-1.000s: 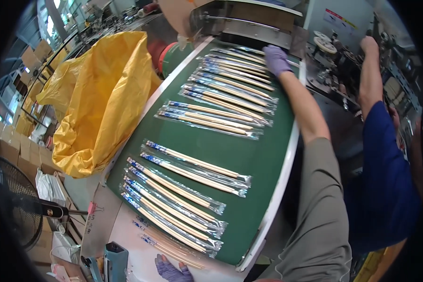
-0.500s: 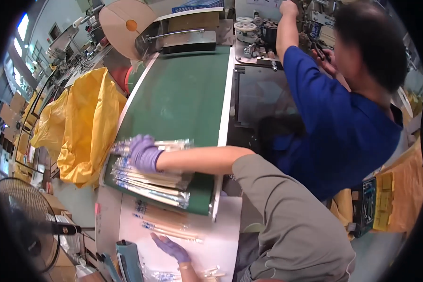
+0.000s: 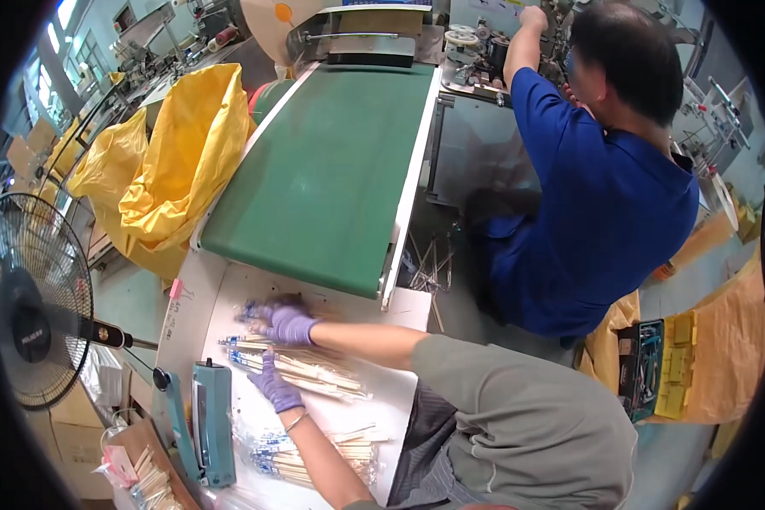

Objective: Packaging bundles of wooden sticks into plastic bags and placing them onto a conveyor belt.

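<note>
Thin wooden sticks in clear wrappers with blue print, looking like wrapped chopsticks (image 3: 319, 374), lie in a loose bundle on the white tabletop (image 3: 391, 327). My left hand (image 3: 278, 387), in a purple glove, rests at the bundle's near left end, thumb and fingers apart. At the far side, my right hand (image 3: 287, 323), also purple-gloved, presses over the sticks by their blue-printed ends. Motion smears its fingertips. Another heap of wrapped chopsticks (image 3: 314, 455) lies nearer me, partly behind my left forearm.
A green conveyor belt (image 3: 323, 170) ends just beyond the table. On the left stand a teal bench device (image 3: 212, 421), a fan (image 3: 38, 297) and a yellow bag (image 3: 187, 161). A co-worker in a blue shirt (image 3: 603, 212) sits on the right, reaching toward machinery.
My right hand has come off the belt toward me onto the table, and the wrapped sticks there are now on the table. My left hand has moved up against them. The view has shifted.
</note>
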The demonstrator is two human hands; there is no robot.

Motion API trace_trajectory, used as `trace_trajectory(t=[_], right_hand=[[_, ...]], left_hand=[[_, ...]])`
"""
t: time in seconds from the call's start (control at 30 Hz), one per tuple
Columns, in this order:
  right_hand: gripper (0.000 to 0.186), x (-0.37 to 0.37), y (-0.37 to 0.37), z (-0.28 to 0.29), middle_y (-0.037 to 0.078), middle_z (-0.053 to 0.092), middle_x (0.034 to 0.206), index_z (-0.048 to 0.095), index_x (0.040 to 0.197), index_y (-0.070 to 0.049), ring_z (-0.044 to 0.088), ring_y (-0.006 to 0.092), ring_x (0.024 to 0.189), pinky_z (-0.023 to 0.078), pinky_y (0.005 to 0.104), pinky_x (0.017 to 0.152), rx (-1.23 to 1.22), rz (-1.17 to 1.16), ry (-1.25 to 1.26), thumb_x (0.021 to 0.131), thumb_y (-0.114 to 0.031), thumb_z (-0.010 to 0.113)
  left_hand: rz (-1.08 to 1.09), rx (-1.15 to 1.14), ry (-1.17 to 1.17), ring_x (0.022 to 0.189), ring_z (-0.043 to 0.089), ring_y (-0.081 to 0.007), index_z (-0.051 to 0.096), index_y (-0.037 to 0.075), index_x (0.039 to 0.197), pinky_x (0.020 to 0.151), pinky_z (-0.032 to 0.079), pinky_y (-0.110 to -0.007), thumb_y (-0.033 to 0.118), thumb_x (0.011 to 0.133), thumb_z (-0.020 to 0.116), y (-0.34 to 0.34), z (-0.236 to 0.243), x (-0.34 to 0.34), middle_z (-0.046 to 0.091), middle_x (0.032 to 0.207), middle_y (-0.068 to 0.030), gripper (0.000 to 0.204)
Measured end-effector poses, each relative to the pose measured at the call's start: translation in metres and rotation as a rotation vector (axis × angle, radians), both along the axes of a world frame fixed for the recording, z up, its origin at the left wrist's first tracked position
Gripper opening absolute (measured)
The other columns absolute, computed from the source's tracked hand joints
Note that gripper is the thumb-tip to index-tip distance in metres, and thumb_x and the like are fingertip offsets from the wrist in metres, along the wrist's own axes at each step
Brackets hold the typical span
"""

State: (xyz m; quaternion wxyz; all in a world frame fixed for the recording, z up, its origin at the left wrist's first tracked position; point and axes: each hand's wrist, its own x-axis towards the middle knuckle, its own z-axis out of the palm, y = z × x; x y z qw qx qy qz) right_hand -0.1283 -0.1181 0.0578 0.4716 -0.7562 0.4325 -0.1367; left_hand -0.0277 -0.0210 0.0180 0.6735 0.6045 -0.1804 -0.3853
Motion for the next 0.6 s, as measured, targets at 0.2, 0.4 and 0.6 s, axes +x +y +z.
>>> trace_trajectory(t=[0.2, 0.4, 0.6], right_hand=[[0.083, 0.009, 0.051, -0.008, 0.019, 0.05, 0.108, 0.042, 0.117, -0.002, 0.049, 0.0246, 0.1, 0.04, 0.0326, 0.086, 0.725, -0.082, -0.405, 0.061, -0.06, 0.063], [0.083, 0.0, 0.065, 0.069, 0.01, 0.054, 0.1, 0.044, 0.111, -0.001, 0.05, 0.0175, 0.092, 0.041, 0.0284, 0.08, 0.285, -0.004, -0.907, 0.044, -0.03, 0.083], [0.094, -0.027, 0.068, 0.109, 0.008, 0.047, 0.113, 0.036, 0.121, -0.003, 0.043, 0.0167, 0.106, 0.035, 0.0283, 0.091, 0.018, 0.257, -1.014, 0.045, -0.034, 0.083]], left_hand=[[-0.375, 0.083, 0.519, 0.089, 0.053, -0.021, 0.05, 0.002, 0.103, 0.078, 0.045, -0.03, 0.017, 0.08, 0.057, 0.03, 0.0, 0.019, 0.055, 0.098, -0.0098, 0.029], [-0.313, -0.288, -0.487, 0.087, 0.051, -0.0153, 0.042, 0.003, 0.111, 0.077, 0.044, -0.026, 0.012, 0.07, 0.069, 0.04, 0.052, 0.013, 0.051, 0.101, -0.0061, 0.05], [-0.333, -0.248, -0.734, 0.111, 0.04, -0.0241, 0.024, 0.003, 0.127, 0.095, 0.034, -0.036, 0.027, 0.037, 0.082, 0.055, 0.096, 0.01, 0.043, 0.117, -0.0122, 0.109]])
